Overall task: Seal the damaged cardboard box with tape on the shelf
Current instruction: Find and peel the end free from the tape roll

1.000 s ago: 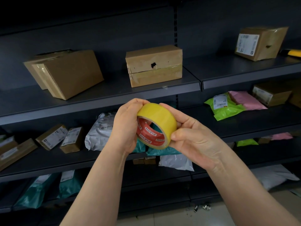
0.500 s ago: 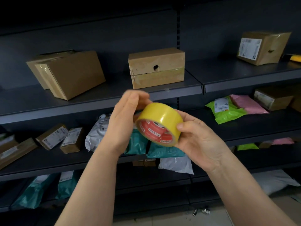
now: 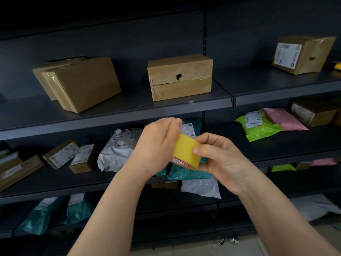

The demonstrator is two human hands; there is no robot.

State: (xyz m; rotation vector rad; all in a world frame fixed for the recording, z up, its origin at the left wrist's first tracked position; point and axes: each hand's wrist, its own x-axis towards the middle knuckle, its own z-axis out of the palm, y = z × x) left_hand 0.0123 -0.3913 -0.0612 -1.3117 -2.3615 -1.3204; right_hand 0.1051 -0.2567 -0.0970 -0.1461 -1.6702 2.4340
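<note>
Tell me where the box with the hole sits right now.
In the head view, the holed box stands mid-frame on the top shelf, right of a leaning box and straight above the tape roll.

Both bare forearms rose from below the tape roll point(image 3: 185, 150), the left forearm point(image 3: 110, 209) slanting up from its lower left and the right forearm point(image 3: 276, 209) from its lower right, so the wrists converged on it. The left hand point(image 3: 158, 145) gripped the roll's left side, back of the hand toward the camera, fingers curled in, thumb tip raised above the roll's upper edge. The right hand point(image 3: 221, 161) held the roll's right side, thumb pressed flat on its outer face and index finger arched over its top.
</note>
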